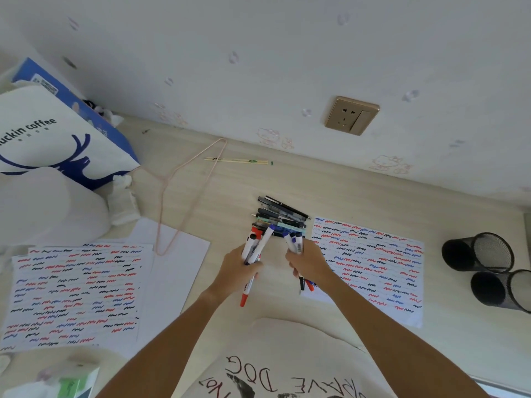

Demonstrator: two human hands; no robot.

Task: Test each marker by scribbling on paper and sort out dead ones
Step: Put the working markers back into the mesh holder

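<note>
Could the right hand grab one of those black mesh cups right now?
Probably not: the right hand is already gripping a bunch of markers. The desk toward the mesh cups holds only the flat scribbled paper.

Two mesh pen cups (479,252), two hands (240,268) each gripping a marker bundle (254,248), one wire hanger (184,193), one wall socket (352,115).

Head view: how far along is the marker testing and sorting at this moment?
Well along. Done: the sheet on the right and the stack of sheets on the left are covered with red, blue and black scribbles. In hand: the left hand grips one bundle of markers, the right hand another. Left: a pile of pens lies on the desk, and both mesh cups lie tipped over. Which are dead isn't visible.
</note>
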